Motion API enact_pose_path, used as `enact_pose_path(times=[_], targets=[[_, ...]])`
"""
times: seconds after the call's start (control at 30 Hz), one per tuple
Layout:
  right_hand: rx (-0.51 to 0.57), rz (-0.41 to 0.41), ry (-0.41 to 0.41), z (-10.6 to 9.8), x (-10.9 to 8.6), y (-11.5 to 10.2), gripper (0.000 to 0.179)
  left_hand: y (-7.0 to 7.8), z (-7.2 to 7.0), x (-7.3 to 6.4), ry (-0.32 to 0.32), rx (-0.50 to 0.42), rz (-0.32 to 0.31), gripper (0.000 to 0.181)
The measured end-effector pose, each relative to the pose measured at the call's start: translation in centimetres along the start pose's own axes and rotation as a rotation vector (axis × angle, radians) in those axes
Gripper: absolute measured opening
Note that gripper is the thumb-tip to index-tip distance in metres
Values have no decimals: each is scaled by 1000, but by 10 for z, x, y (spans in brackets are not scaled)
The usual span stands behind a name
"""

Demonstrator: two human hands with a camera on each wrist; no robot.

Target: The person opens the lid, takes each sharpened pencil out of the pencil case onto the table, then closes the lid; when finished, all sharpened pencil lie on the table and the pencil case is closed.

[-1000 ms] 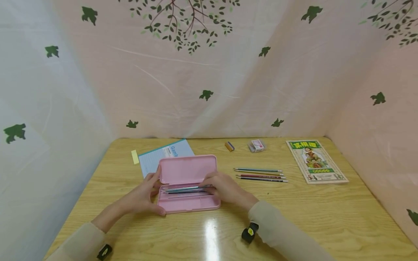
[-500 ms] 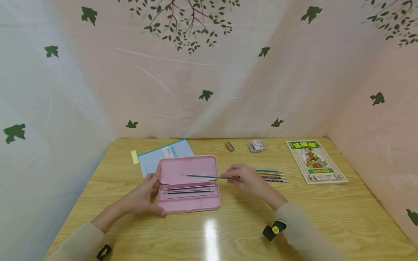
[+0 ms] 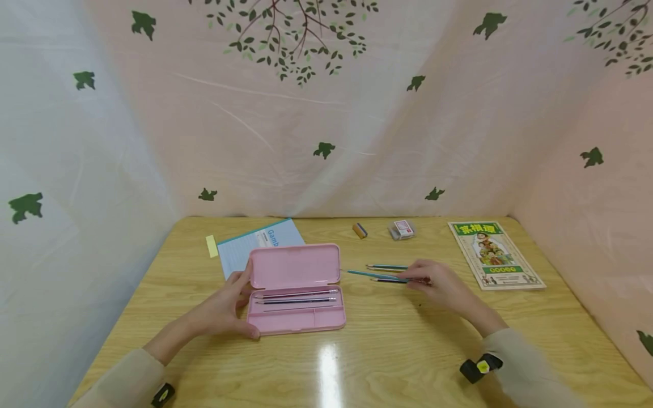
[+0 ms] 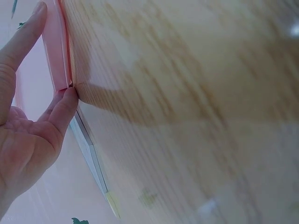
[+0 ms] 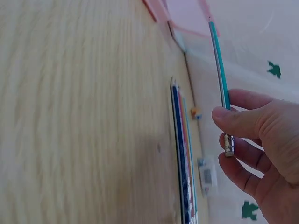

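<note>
Transfer of a pencil between case and other pencils on the bench looks, from where I stand, to be the step in hand; the next move seems to call for a gentle, level lowering. The right hand pinches the pencil above the others, slim, teal, silvery-ended, point toward the open pink case, whose left end the left hand holds.

It was probably a study corner: printed cloth walled a wooden tabletop bearing pencils and a notebook.
</note>
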State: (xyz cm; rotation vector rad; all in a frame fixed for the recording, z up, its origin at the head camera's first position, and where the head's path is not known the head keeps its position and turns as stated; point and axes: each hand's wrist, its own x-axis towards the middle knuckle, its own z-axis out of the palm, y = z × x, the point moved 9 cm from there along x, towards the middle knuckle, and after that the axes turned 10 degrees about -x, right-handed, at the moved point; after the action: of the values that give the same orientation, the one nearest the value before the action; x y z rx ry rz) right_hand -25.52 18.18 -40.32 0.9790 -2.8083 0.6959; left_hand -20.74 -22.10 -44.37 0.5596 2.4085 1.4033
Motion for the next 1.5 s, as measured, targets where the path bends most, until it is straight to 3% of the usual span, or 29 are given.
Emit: enact_pose_path(times=[0.43,0.73,0.97,1.5], targets=[[-114,-76,62,-8,-34,32,34,2,0,-1,4,-14,-5,144],[-122,-87,63,-7,-36,41,34,2,-1,-1,5,-10,-2,145],[-211,-183,118,-6,-42,39,36,-2,-1,1,3,-4,1,145],[-267,-202,156,-3,-49,43,37,-6,0,2,5,-8,-18,145]])
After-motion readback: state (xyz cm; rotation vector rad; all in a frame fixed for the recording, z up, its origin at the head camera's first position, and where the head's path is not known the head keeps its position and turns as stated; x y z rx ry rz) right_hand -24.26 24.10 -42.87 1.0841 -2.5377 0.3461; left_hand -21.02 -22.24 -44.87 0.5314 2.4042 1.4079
